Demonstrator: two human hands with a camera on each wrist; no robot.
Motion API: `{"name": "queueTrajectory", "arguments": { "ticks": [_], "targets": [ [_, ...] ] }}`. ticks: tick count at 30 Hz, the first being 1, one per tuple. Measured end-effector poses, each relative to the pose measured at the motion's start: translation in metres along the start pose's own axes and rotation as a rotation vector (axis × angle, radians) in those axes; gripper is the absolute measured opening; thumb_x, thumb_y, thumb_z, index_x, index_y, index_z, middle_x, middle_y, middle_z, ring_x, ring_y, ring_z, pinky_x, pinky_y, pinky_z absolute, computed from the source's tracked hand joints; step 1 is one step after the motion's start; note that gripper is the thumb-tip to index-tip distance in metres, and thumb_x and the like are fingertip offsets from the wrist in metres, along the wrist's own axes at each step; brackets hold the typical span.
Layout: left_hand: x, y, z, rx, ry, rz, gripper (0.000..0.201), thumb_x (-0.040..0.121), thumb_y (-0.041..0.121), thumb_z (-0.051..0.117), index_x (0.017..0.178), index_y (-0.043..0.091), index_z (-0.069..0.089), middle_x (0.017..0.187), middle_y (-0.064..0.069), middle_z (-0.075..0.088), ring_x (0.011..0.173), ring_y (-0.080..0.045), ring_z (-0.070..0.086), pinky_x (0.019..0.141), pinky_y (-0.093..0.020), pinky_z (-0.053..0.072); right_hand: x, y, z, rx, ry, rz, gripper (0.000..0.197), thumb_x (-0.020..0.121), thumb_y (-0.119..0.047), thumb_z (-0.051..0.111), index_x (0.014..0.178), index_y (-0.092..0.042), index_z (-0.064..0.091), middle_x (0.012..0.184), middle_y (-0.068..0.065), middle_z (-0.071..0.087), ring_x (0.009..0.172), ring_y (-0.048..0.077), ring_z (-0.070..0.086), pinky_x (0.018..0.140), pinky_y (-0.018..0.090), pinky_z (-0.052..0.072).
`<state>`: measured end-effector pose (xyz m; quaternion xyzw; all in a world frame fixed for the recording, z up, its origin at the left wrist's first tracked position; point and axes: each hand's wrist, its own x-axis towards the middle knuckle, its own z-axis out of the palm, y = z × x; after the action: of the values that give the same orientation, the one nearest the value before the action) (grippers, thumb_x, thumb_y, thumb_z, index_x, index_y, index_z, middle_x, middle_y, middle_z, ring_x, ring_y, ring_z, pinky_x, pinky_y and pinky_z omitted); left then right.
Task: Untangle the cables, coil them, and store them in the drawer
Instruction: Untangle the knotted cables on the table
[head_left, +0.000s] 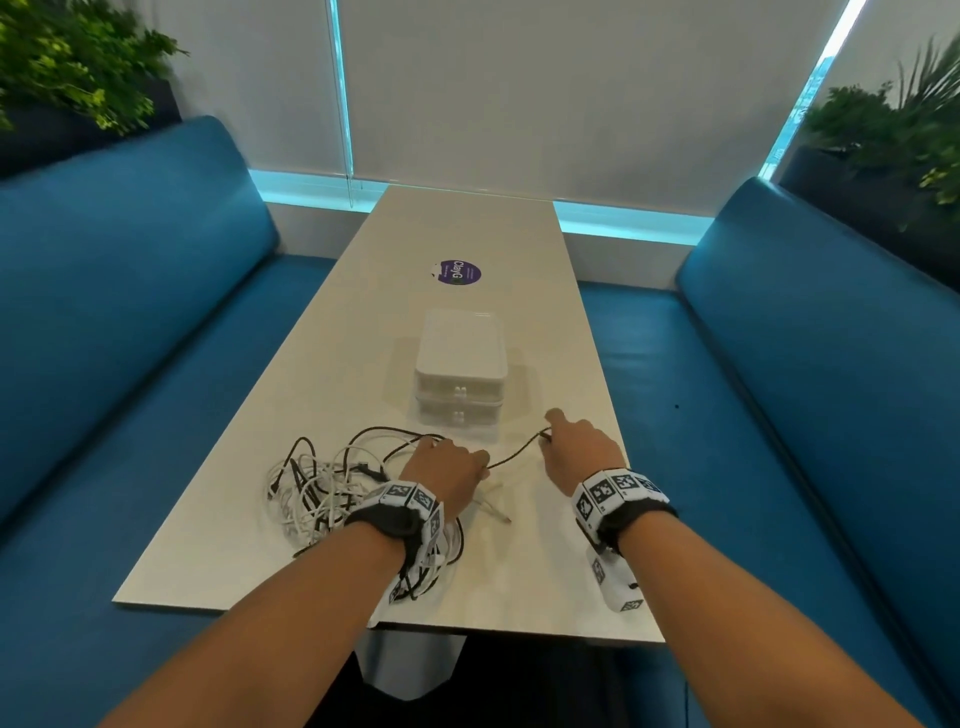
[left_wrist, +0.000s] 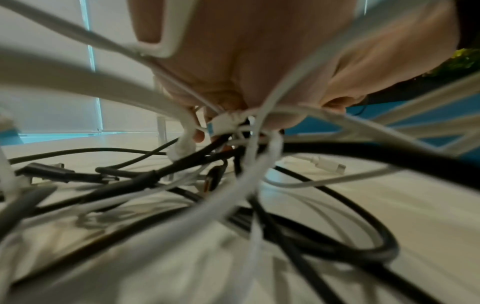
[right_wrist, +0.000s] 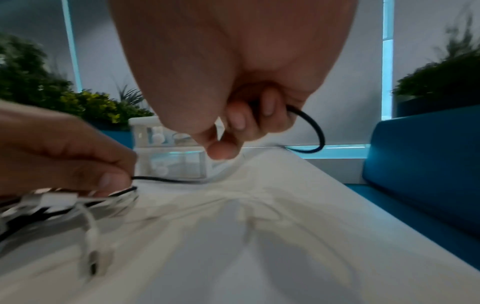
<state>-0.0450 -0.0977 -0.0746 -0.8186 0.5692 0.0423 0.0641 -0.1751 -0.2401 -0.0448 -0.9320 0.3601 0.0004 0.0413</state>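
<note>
Early going here: the tangle of cables, black and white mixed, sits heaped by the table's near left corner, and nothing is coiled yet. The left hand is down on the right side of that heap, fingers curled and pinching the black cable where it leaves the pile; the left wrist view is crowded with blurred loops, so whether it also grips a white strand I can't quite say, though white cables do cross right under the fingertips. The right hand is off toward the table's right edge, fingers closed around the same black cable, which runs nearly taut between the two hands. In the right wrist view a short black loop curls out past the right fingers.

The small white drawer unit stands mid-table, just beyond both hands, both drawers closed. A loose white plug end lies on the table between the hands.

So the tally, as I judge it: one black cable being teased free, the rest knotted together. Separating, coiling every cable, opening a drawer and stowing all remain.
</note>
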Motion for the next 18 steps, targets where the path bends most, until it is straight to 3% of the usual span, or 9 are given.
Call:
{"name": "queueTrajectory", "arguments": {
  "ticks": [2,3,7,10,12,14,18],
  "targets": [
    [0.0,0.003,0.001,0.009,0.0,0.011,0.023,0.107,0.031,0.033,0.106,0.019,0.053,0.094,-0.005,0.068,0.099,-0.031,0.057,0.093,-0.046,0.033,-0.005,-0.014,0.005,0.002,-0.012,-0.098,0.046,0.101,-0.034,0.042,0.145,-0.029,0.03,0.098,0.01,0.064,0.084,0.031,0.064,0.067,0.036,0.048],
    [0.0,0.003,0.0,0.016,0.005,0.022,0.02,0.107,0.029,0.036,0.108,0.02,0.054,0.095,-0.005,0.068,0.099,-0.031,0.058,0.093,-0.046,0.034,-0.007,-0.021,0.008,-0.002,-0.026,-0.139,0.046,0.101,-0.033,0.043,0.145,-0.033,0.031,0.099,0.01,0.065,0.085,0.031,0.064,0.068,0.036,0.049],
    [0.002,-0.002,-0.007,0.031,-0.029,0.034,0.029,0.1,0.014,0.04,0.128,0.02,0.049,0.109,-0.007,0.064,0.108,-0.031,0.056,0.097,-0.046,0.037,-0.002,-0.041,0.017,0.128,-0.137,-0.182,0.023,0.095,-0.029,0.044,0.109,-0.028,0.062,0.102,0.005,0.069,0.094,0.03,0.065,0.081,0.041,0.055],
    [0.001,-0.006,-0.007,0.011,-0.032,0.016,0.026,0.099,0.012,0.041,0.125,0.014,0.047,0.116,-0.009,0.061,0.11,-0.033,0.054,0.096,-0.047,0.038,0.002,-0.046,0.018,0.159,-0.183,-0.214,0.017,0.096,-0.027,0.045,0.092,-0.027,0.062,0.095,0.004,0.07,0.088,0.029,0.064,0.079,0.04,0.053],
    [-0.002,-0.008,-0.003,-0.009,-0.017,-0.003,0.02,0.104,0.022,0.038,0.119,0.013,0.048,0.117,-0.01,0.061,0.111,-0.033,0.054,0.095,-0.046,0.038,0.001,-0.043,0.015,0.159,-0.176,-0.199,0.016,0.095,-0.027,0.046,0.085,-0.031,0.058,0.09,0.001,0.069,0.083,0.028,0.064,0.078,0.04,0.054],
    [-0.005,-0.012,-0.002,0.005,-0.036,-0.003,0.024,0.107,0.031,0.034,0.117,0.015,0.05,0.117,-0.009,0.061,0.112,-0.033,0.054,0.096,-0.048,0.037,0.0,-0.033,0.012,0.152,-0.16,-0.146,0.016,0.096,-0.027,0.047,0.089,-0.032,0.06,0.09,0.001,0.067,0.082,0.028,0.063,0.077,0.039,0.054],
    [-0.007,-0.013,-0.007,0.051,-0.146,0.003,0.022,0.103,0.024,0.041,0.12,0.017,0.052,0.115,-0.007,0.06,0.113,-0.031,0.053,0.101,-0.05,0.03,-0.005,-0.003,0.01,0.046,-0.102,0.015,0.023,0.1,-0.023,0.04,0.107,-0.025,0.062,0.097,0.005,0.064,0.083,0.029,0.063,0.074,0.035,0.053]
  ]
}}
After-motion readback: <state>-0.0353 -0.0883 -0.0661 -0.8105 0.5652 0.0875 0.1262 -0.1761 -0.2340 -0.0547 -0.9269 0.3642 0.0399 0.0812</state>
